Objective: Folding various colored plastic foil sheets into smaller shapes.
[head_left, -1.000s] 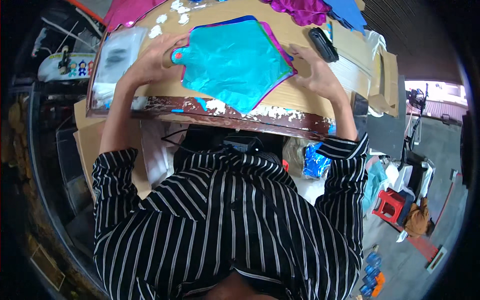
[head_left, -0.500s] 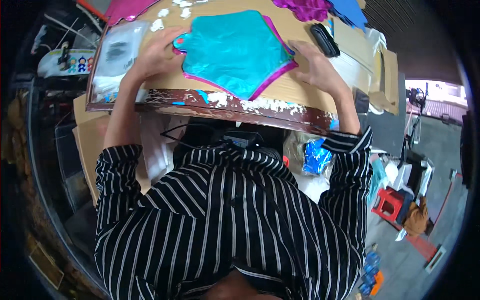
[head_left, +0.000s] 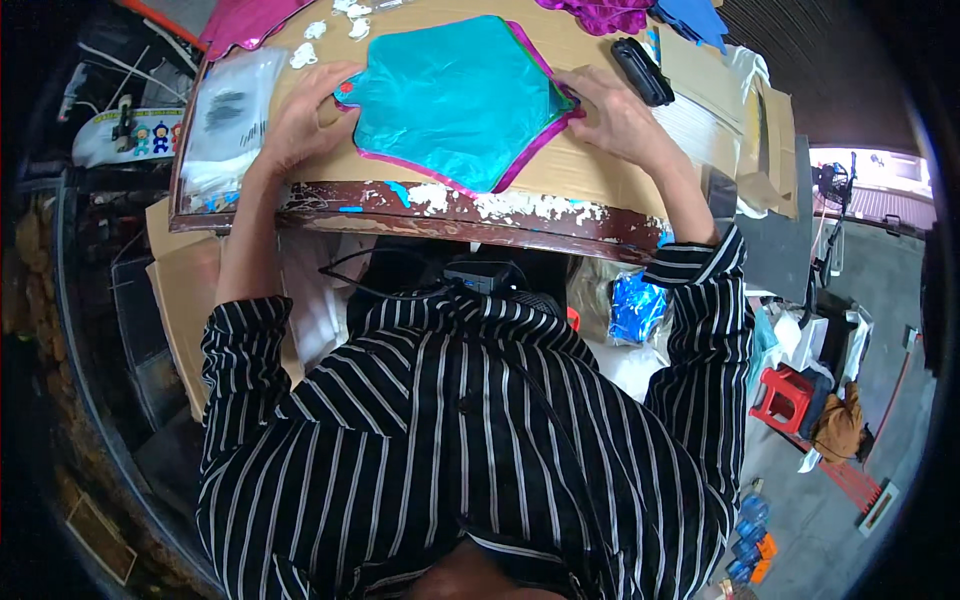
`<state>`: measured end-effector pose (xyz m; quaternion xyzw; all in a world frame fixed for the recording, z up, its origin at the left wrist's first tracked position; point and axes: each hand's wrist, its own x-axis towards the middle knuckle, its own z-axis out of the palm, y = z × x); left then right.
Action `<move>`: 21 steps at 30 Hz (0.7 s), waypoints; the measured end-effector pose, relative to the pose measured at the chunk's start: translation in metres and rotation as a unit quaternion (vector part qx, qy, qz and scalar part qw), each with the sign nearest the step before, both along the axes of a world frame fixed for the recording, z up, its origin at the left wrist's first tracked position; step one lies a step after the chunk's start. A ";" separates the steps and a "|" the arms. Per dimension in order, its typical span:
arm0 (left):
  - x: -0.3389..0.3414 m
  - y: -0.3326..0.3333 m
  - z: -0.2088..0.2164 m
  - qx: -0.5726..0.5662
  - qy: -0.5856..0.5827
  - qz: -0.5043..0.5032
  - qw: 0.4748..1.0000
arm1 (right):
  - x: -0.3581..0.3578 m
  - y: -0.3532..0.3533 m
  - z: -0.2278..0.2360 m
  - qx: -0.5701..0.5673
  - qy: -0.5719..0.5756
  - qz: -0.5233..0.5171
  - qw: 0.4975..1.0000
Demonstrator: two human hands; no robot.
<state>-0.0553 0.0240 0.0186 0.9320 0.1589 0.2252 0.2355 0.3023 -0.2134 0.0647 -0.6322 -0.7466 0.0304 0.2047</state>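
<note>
Foil stack (head_left: 450, 105) framed between left hand (head_left: 298, 115) and right hand (head_left: 622, 115)

A flat stack of shaped foil pieces, apparently uninflated balloons, is laid teal side up between the two hands. At the left hand, the tab (head_left: 346, 92) with its red spot is bracketed by parted thumb and fingers; at the right hand, the pointed corner (head_left: 566, 103) is bracketed likewise. Both hands are held open, and whether the foil is pressed by any fingertip cannot be told. Opposite ends seem to be chosen so that the outline can be steadied from both sides. A magenta edge (head_left: 527, 160) is exposed below the teal, so the layers are not fully lined up.

The foil is supported by a cardboard sheet (head_left: 325, 168) on the desk (head_left: 560, 228), perhaps spread as a smooth surface over peeling paint. A clear plastic packet (head_left: 232, 105) is placed left of the left hand, and small white pieces (head_left: 304, 55) are scattered just beyond it. A black case (head_left: 642, 72) is set just beyond the right hand. Purple foil (head_left: 600, 12) and blue foil (head_left: 695, 22) are kept farther beyond, presumably so that the middle is left free.
</note>
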 end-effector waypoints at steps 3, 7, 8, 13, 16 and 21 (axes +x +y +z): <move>0.002 -0.002 -0.001 0.006 -0.009 -0.007 1.000 | 0.001 0.004 0.002 -0.126 0.006 -0.061 0.990; 0.005 -0.005 0.002 -0.010 -0.022 -0.005 1.000 | 0.002 -0.005 0.004 -0.052 0.028 -0.052 0.997; 0.004 -0.005 0.002 -0.010 -0.022 -0.004 1.000 | 0.002 -0.003 0.003 -0.052 0.028 -0.051 0.997; 0.002 -0.004 -0.001 -0.012 -0.025 -0.002 1.000 | -0.004 -0.001 0.004 -0.125 0.057 -0.073 0.988; 0.003 -0.003 -0.001 -0.004 -0.032 -0.012 0.999 | -0.004 0.000 0.004 -0.052 0.048 -0.043 0.997; 0.002 -0.002 -0.001 0.006 -0.033 0.000 0.999 | -0.005 0.006 -0.006 -0.049 0.050 -0.039 0.997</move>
